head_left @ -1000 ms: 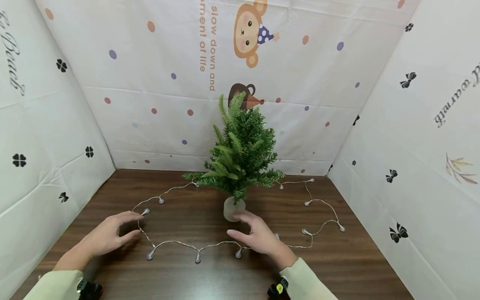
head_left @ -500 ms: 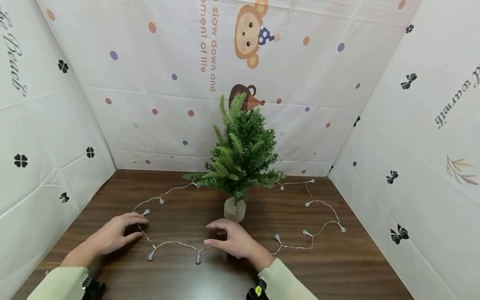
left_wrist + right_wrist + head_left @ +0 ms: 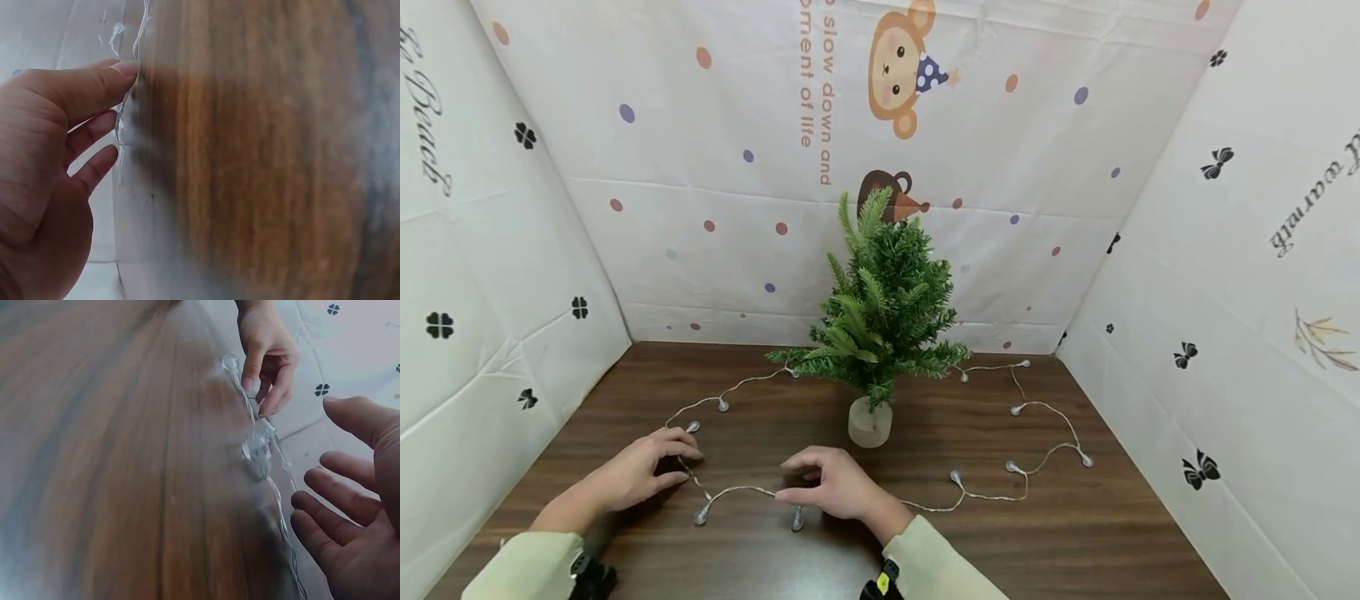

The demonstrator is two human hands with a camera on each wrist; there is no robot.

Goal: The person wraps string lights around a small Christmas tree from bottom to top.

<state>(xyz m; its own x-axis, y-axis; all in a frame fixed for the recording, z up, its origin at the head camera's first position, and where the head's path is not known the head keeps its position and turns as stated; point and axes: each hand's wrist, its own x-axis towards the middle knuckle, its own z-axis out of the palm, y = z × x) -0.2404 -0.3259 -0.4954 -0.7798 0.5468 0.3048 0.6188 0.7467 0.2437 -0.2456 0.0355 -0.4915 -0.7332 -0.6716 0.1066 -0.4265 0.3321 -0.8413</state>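
The head view looks forward and down over the dark wooden table [image 3: 1075,533]; both wrist views sit close, sharing the thin wire string of small clear bulbs [image 3: 257,445]

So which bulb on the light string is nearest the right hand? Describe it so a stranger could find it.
Start at the small green tree at the back of the wooden table. Come forward to the right hand. The bulb lies just in front of its fingertips, the string's nearest bulb to the table's front edge.

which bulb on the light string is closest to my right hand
The bulb just below the right hand, at the near edge of the string. The next bulb left sits between both hands; the others lie farther right or behind.
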